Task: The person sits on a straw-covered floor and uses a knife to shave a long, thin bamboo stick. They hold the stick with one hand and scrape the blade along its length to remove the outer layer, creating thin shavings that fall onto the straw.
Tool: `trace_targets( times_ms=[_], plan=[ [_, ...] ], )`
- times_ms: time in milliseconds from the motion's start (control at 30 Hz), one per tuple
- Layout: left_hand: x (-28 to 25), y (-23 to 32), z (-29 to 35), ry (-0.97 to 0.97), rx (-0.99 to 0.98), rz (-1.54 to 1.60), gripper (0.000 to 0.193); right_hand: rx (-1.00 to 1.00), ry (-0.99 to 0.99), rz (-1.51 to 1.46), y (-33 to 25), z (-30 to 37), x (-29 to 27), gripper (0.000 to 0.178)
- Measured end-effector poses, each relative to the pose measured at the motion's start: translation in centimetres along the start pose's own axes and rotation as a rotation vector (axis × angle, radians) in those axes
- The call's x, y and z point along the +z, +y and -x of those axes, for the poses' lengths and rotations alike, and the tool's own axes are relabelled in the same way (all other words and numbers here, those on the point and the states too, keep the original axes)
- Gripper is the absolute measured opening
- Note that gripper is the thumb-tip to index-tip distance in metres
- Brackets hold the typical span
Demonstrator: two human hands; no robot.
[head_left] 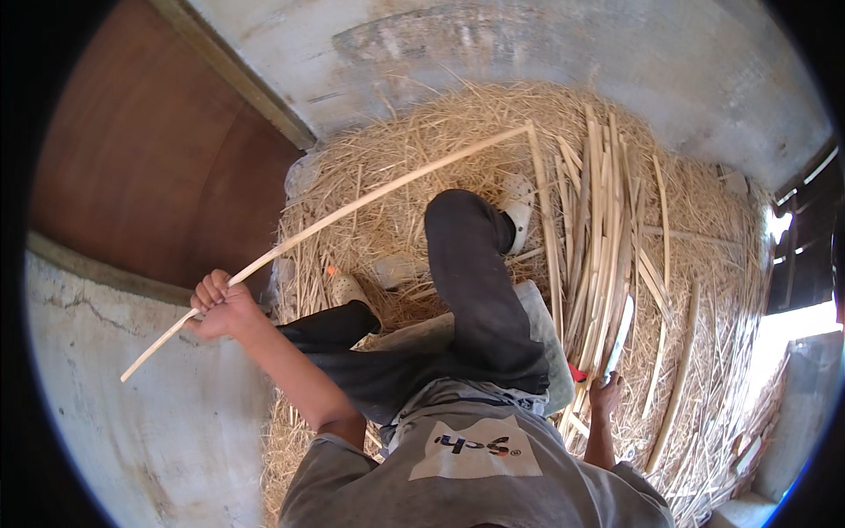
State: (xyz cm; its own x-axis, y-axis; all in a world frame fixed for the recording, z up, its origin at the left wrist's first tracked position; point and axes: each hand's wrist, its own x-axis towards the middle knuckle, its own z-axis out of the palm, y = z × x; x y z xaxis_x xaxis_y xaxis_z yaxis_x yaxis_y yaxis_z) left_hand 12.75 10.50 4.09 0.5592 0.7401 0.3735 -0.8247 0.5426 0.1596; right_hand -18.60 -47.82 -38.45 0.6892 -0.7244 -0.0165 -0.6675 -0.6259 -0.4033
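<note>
My left hand (220, 304), raised at the left, is closed around a long peeled wooden stick (378, 192). It slants up to the right, and its far end meets the top of another pale length (543, 220); whether the two are one bent piece, I cannot tell. Low on my right side, my right hand (606, 393) is closed on a knife with a long pale blade (621, 334) pointing away from me. Its handle is mostly hidden in the fingers. A small red thing (576, 373) shows just left of that hand. Beside the knife lies a bundle of peeled sticks (600, 229).
Loose straw (466, 110) covers the ground. I sit on a greyish slab (537, 321), wearing pale clogs (519, 211). A concrete wall (546, 44) stands ahead, with a brown door panel (167, 158) at left. More sticks (687, 370) lie to the right.
</note>
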Motion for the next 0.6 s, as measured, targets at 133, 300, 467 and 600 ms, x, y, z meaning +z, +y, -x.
trace_targets(
  times_ms=[133,300,467,600],
  plan=[
    [-0.9,0.0,0.2,0.019,0.010,0.016,0.064,-0.369,-0.236,-0.027,-5.7,-2.5,1.5,0.036],
    [-0.1,0.0,0.4,0.052,0.012,0.081,0.065,-0.494,-0.526,0.350,-8.6,-3.8,4.6,0.034],
    [-0.6,0.1,0.3,0.116,0.035,0.201,0.064,-0.542,-0.652,0.364,-5.7,-4.7,2.3,0.028],
    [-0.6,0.1,0.1,0.156,0.059,0.214,0.064,-0.268,-0.556,0.353,-12.1,-6.3,-5.9,0.026]
  ],
)
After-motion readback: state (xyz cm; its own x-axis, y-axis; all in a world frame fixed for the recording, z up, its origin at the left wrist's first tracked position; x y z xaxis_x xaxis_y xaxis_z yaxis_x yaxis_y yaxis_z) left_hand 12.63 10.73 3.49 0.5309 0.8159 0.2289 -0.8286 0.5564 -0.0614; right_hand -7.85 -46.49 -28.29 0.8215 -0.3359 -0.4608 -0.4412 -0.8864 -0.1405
